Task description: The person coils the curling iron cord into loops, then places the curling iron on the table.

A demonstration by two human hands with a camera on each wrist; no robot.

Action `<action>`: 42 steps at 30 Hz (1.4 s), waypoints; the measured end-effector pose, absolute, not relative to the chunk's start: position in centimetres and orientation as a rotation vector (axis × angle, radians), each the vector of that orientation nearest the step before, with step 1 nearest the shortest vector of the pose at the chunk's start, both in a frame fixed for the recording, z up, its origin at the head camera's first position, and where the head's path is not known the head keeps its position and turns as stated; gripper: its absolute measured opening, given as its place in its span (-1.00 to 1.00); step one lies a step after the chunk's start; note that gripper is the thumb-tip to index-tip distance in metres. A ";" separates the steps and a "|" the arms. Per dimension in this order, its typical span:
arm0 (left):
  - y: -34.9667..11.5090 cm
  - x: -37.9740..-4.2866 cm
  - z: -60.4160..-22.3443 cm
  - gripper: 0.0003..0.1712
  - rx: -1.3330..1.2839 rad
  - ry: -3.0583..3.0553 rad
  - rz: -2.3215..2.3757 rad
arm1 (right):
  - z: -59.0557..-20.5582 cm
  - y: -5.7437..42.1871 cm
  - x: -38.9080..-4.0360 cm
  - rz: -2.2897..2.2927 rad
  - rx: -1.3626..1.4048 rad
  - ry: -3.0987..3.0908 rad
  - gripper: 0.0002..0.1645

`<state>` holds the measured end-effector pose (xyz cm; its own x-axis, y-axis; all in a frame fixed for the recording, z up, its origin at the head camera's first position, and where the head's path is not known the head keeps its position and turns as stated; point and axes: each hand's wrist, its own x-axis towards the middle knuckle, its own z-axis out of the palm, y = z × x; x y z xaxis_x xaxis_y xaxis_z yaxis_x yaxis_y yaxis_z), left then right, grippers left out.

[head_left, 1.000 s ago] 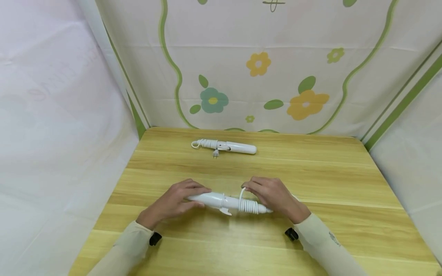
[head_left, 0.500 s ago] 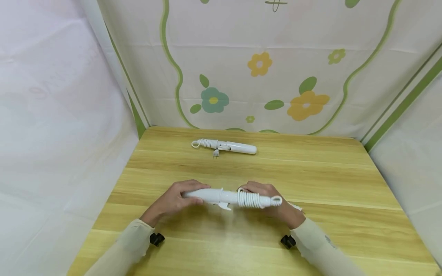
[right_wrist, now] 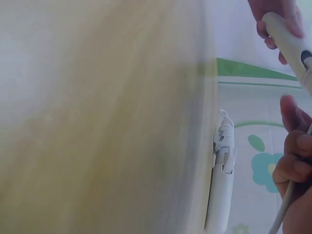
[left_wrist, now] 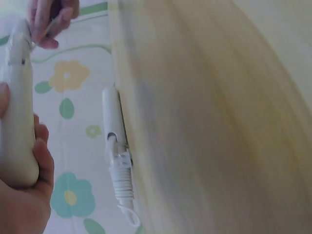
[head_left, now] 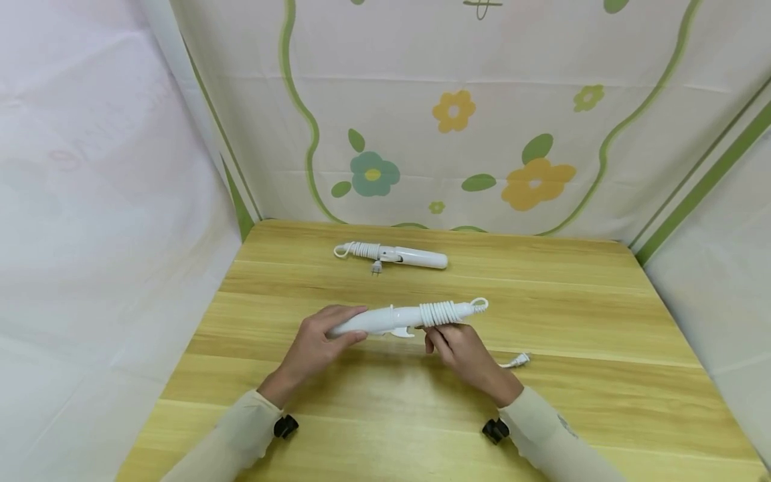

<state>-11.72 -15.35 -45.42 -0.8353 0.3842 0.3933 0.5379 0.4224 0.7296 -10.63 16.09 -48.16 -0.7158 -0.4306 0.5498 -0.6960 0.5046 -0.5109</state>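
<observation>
A white curling iron with a small clip lever and its cord wound round the narrow end is held above the table. My left hand grips its thick end, thumb on the near side and fingers on the far side. On the near side of the cord coils, my right hand has its fingers curled round the loose cord. That cord trails out past the right wrist to a two-pin plug. Part of the right fingers is hidden under the coils in the head view.
A second white curling iron, its cord wrapped, lies towards the back of the wooden table. Its plug rests beside it. A flower-printed cloth hangs behind the table's back edge, with pale cloth walls at the sides.
The curling iron has risen and moved away from me, its corded end tilting up. My right hand has passed from the far side of the coils to the near side. The plug now shows fully.
</observation>
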 end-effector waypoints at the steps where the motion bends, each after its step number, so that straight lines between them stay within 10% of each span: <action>1: -15.2 -11.7 -45.4 -0.47 -0.810 -2.493 -1.342 | -48.2 16.1 -10.6 1.031 0.932 -2.399 -0.80; 19: -16.1 -12.6 -45.8 -0.41 -0.616 -2.444 -0.915 | -46.8 17.7 -10.8 0.707 0.988 -2.395 -0.96; 42: -17.4 -11.9 -45.1 -0.47 -1.412 -2.616 -0.996 | -45.5 19.2 -12.1 0.761 1.332 -2.343 -0.87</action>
<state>-11.86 -17.40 -45.13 -0.5945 0.7495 0.2913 0.7535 0.3929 0.5271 -12.09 19.20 -45.53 -0.5032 -0.6821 0.5305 -0.8637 0.4171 -0.2830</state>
